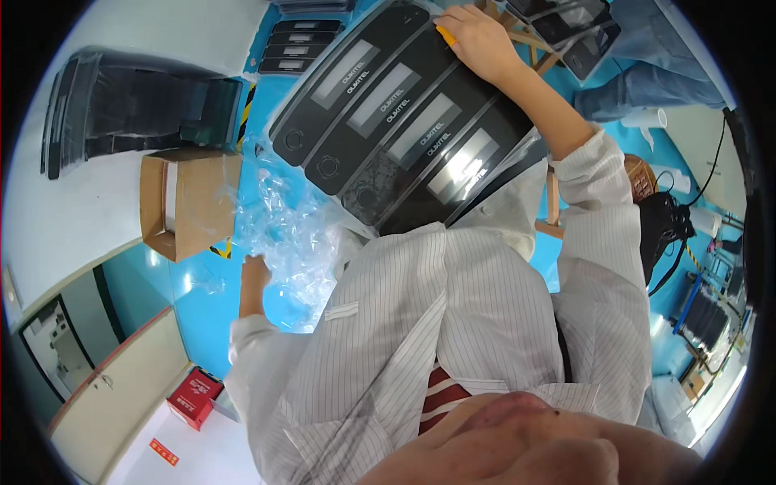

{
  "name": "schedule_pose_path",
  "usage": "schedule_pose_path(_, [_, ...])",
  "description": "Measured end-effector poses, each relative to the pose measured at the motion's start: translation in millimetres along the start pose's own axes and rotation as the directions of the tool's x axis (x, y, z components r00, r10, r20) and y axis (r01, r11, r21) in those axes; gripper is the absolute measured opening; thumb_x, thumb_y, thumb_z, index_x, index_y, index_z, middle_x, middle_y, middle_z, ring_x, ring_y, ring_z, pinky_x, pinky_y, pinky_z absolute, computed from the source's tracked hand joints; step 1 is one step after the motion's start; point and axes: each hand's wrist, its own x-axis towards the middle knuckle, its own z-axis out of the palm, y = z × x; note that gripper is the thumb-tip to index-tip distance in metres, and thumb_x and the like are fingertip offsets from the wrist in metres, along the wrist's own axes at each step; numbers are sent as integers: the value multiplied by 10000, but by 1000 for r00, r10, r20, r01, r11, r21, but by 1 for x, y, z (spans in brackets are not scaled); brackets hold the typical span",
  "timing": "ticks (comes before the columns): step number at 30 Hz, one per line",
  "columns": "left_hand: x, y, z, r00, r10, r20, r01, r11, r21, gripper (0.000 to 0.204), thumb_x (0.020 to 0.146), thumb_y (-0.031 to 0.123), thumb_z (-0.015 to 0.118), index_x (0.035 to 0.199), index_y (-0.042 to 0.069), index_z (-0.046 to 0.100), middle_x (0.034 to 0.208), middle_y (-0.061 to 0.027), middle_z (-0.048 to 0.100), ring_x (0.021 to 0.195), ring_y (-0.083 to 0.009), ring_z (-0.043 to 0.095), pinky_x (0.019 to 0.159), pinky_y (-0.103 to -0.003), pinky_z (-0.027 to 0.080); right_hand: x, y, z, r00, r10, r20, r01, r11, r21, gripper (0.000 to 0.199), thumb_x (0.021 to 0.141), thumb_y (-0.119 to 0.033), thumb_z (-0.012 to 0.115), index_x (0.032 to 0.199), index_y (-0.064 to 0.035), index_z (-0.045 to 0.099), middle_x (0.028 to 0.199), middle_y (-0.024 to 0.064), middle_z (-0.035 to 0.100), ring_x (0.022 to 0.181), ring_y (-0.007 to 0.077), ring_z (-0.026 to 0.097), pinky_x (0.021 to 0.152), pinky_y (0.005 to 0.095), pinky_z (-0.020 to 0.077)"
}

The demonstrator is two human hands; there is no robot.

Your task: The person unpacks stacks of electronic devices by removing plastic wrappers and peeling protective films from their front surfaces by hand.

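- Sheet of black panels: tilted in front of the wearer, near edge at the lap; four long strips lie side by side, each with a pale window and ring mark.
- Right hand: at the sheet's far end, fingers closed around an orange tool; its working tip cannot be made out.
- Left hand: lowered to the left, well apart from the sheet; whether it grips anything cannot be told.
- Loose clear film: heaped on the floor left of the sheet, suggesting some unwrapping is done.
- Progress: the strips show no gaps, so any separating appears undone; a cloudy patch on the third strip suggests film left there.
- Far stack of black panels: seemingly awaiting or past handling; which is unclear.
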Motion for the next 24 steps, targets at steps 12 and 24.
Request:
schedule_pose_path(12, [83, 192, -408, -21, 215, -976, -825, 548, 138, 256, 841, 139, 657, 1089, 80, 682, 1068, -122, 647, 994, -295, 602, 828, -368, 506, -3, -5, 9, 993, -35, -113, 30, 998, -49, 302, 704, -38, 648, 1006, -42, 633, 1005, 51, 594, 970, 243, 571, 854, 346, 481])
schedule_pose_path(24, [138, 262, -420, -19, 289, -957, -872, 464, 158, 298, 792, 94, 654, 1069, -11, 634, 1061, -123, 637, 1007, -303, 588, 845, -384, 506, -16, -16, 1, 969, 114, -218, -79, 983, 165, 376, 652, -19, 674, 1023, -52, 626, 1050, 71, 608, 983, 256, 573, 892, 339, 471])
